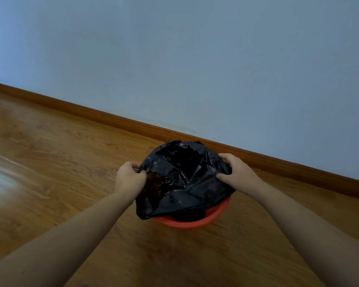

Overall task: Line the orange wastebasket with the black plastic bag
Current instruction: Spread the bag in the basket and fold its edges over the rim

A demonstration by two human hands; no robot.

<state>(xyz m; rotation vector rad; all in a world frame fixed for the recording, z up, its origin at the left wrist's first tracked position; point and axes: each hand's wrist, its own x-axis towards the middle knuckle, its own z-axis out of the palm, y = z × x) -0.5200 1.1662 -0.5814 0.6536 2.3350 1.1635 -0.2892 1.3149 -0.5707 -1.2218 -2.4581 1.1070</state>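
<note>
We look down at a pale blue-grey wall (195, 59) that fills the upper part of the view, with a brown wooden baseboard (112, 119) running along its foot, slanting from upper left down to lower right. Below it spreads a glossy wooden floor (50, 162), with a bright patch of glare at the far left.

Our two bare forearms reach forward from the bottom corners toward the middle of the floor. There the black bag (182, 179) lies crumpled and spread wide over the top of the wastebasket (187, 223), its mouth facing up, with a dark hollow sinking near its far side. The plastic hangs outward past the rim on the left and far sides; on the near side its edge sits above the rim, not pulled over it. Of the wastebasket we see only the near arc of its orange rim, standing upright on the floor close to the baseboard, its opening upward.

Our left hand (130, 177) is closed, pinching the bag's left edge between thumb and curled fingers. Our right hand (234, 172) grips the bag's right edge, fingers curled over the plastic and thumb pressed beneath.
</note>
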